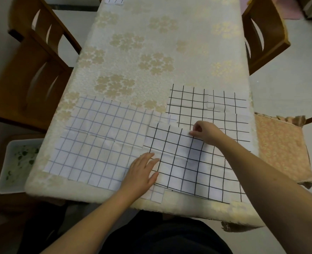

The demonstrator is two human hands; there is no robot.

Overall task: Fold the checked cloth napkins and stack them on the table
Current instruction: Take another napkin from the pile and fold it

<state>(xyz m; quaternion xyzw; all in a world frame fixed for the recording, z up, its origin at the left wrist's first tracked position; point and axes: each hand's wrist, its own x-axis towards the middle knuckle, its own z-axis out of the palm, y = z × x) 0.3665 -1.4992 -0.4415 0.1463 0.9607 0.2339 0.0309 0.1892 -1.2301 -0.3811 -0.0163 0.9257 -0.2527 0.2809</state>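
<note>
The black-checked napkin (188, 162) is spread at the near right of the table (151, 52), overlapping a blue-checked napkin (96, 143) on its left. Its far edge is pinched by the right hand (206, 132). Its left edge is pressed flat by the left hand (142, 173), fingers straight. Another black-checked napkin (206, 103) is seen beyond.

A table (151, 52) under a cream floral cloth; a blue-checked napkin (96, 143) at seven o'clock; black-checked napkins (197, 162) overlapping at four o'clock; another checked napkin (114, 0) at twelve.
</note>
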